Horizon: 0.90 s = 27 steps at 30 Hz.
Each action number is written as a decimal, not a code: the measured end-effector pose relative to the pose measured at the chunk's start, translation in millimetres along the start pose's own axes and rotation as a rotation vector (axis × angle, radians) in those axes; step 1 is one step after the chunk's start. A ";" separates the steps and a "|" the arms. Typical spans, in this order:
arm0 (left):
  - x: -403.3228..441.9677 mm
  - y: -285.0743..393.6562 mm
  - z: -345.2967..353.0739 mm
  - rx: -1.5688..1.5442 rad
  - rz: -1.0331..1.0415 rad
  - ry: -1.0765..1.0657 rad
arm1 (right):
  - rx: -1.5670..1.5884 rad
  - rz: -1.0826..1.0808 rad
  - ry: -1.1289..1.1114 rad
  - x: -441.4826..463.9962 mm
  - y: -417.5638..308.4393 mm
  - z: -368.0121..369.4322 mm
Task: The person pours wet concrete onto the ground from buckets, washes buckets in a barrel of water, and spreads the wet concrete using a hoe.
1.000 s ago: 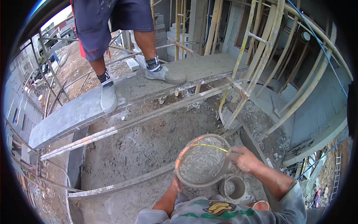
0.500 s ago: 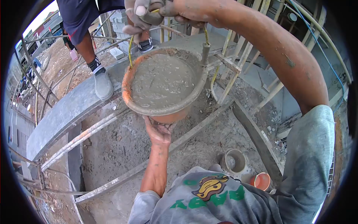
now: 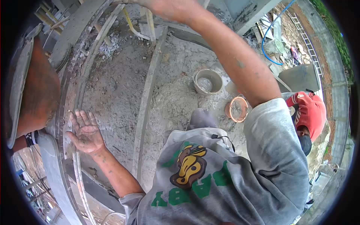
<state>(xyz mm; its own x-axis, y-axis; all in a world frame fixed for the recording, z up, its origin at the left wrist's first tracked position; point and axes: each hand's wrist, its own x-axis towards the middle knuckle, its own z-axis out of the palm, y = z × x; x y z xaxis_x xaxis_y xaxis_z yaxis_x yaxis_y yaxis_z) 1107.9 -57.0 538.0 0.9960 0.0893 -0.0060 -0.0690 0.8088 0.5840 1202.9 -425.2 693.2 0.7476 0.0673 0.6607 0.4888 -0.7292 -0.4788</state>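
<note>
The orange mortar bucket (image 3: 39,88) is at the far left, near but apart from the left hand (image 3: 87,131), whose fingers are spread, palm bare. Whether the blurred right hand (image 3: 167,6) grips anything, I cannot tell. Earlier, the left hand supported the bucket from below, more centrally.
</note>
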 end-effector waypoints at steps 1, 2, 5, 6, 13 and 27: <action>5.4 -17.1 -13.5 0.077 -0.084 0.010 | -0.041 0.210 0.017 -56.7 51.6 2.6; 9.4 -40.8 -25.0 0.155 -0.163 0.011 | -0.019 0.619 -0.041 -120.3 82.1 -1.9; -7.5 -132.6 -60.8 0.639 -0.442 0.382 | -0.254 1.363 -0.058 -387.4 161.9 7.1; -18.1 -157.1 -73.4 0.773 -0.567 0.443 | -0.014 1.703 -0.017 -476.8 154.0 2.6; -57.3 -248.7 -91.9 1.433 -0.901 -0.231 | -0.152 2.711 -0.110 -822.1 -80.9 -83.1; -107.2 -325.4 -1.2 1.494 -0.917 -0.272 | -0.013 1.592 0.228 -663.9 129.9 -153.6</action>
<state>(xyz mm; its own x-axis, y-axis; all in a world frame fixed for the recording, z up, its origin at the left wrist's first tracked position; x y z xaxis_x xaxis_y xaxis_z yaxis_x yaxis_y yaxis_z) 1023.5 -329.0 347.6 0.6725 -0.2600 -0.6929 0.4139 -0.6440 0.6434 701.0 -669.2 281.2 0.3874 -0.8253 -0.4108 -0.6867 0.0391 -0.7259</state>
